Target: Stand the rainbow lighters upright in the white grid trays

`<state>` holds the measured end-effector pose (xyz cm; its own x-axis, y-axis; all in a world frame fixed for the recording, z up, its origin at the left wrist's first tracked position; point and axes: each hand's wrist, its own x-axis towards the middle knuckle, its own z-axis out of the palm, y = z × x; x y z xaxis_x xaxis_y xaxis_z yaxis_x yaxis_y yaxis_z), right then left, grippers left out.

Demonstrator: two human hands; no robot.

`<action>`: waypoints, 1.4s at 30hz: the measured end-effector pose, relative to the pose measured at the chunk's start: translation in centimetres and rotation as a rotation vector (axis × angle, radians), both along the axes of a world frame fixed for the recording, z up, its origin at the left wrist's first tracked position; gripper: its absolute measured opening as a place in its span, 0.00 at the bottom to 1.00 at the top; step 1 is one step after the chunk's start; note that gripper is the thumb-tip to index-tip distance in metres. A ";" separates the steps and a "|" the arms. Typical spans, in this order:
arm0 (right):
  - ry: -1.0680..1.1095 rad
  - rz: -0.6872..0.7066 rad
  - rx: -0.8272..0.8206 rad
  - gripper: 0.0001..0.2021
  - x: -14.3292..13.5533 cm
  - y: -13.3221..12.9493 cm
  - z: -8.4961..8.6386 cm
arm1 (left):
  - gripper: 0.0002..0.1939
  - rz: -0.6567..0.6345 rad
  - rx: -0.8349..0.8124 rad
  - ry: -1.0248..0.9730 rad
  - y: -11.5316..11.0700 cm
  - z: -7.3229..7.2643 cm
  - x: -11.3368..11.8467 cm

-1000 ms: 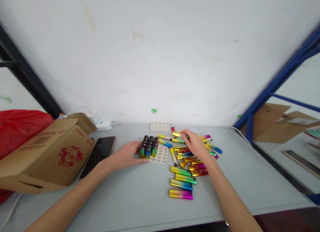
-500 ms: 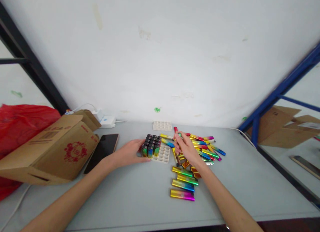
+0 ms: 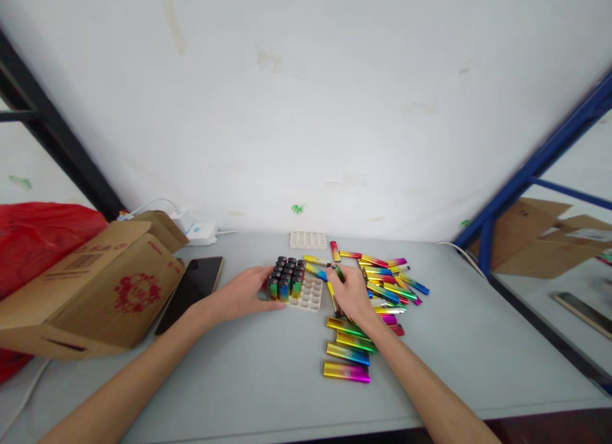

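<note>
Lighter (image 3: 336, 272), a slim rainbow-foil stick, is pinched at the fingertips of the right hand (image 3: 352, 293), just right of the white tray (image 3: 310, 293) and close above the counter (image 3: 248, 367); its long axis appears to run away from the person, tilted slightly, though the fingers hide much of it. Tray lies immediately left of that hand, its left part filled with upright lighters (image 3: 285, 281) showing dark caps, its right part showing open holes nearest the held lighter. Left hand (image 3: 243, 295) rests flat against the tray's left side, fingers curled loosely around the standing lighters, holding nothing else. Right hand is therefore the nearer to the open holes. Loose lighters (image 3: 382, 284) lie scattered to the right and in a short row (image 3: 348, 351) toward the person. Further left sit a phone (image 3: 191, 291) and a cardboard box (image 3: 95, 291); a second tray (image 3: 308, 240) lies by the wall.
</note>
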<state>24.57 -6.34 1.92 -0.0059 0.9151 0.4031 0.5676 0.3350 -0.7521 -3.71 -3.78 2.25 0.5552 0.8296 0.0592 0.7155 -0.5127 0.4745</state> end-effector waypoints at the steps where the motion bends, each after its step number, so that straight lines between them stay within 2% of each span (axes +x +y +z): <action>1: -0.007 0.005 0.004 0.24 0.0 0.0 0.0 | 0.33 -0.004 0.003 -0.006 0.0 0.0 0.0; 5: -0.039 0.046 0.010 0.23 -0.2 -0.1 0.0 | 0.32 0.003 0.006 -0.012 0.0 -0.1 0.0; 10: -0.102 0.205 0.001 0.18 -0.4 -0.9 0.3 | 0.30 -0.017 -0.011 -0.040 -0.1 0.2 0.1; 15: -0.316 0.279 0.162 0.16 -0.5 -1.6 0.9 | 0.29 0.006 -0.002 -0.011 -0.3 0.2 0.2; 17: -0.386 0.302 0.166 0.17 -0.5 -1.7 1.0 | 0.29 0.006 -0.001 -0.013 -0.3 0.2 0.2; 21: -0.333 0.335 0.068 0.20 -0.7 -2.0 1.0 | 0.31 -0.015 -0.030 -0.040 -0.4 0.4 0.2; 24: -0.262 0.370 0.036 0.18 -1.0 -2.0 0.4 | 0.31 -0.021 -0.046 -0.050 -0.4 0.6 0.4; 27: -0.318 0.409 0.059 0.15 -1.3 -1.8 -0.3 | 0.29 -0.031 -0.049 -0.072 -0.4 0.7 0.4; 33: -0.562 0.365 0.204 0.15 -2.1 -1.2 -0.7 | 0.28 -0.020 -0.018 -0.058 -0.2 0.1 0.1; 37: -0.672 0.302 0.185 0.19 -3.3 -1.3 -0.6 | 0.29 -0.011 0.001 -0.048 -0.1 -0.1 0.0; 39: -0.677 0.307 0.154 0.21 -3.4 -1.4 -0.5 | 0.29 -0.027 -0.005 -0.058 -0.1 -0.1 0.0; 42: -0.571 0.310 0.111 0.21 -2.2 -1.4 0.0 | 0.28 -0.025 -0.009 -0.058 -0.1 0.1 0.1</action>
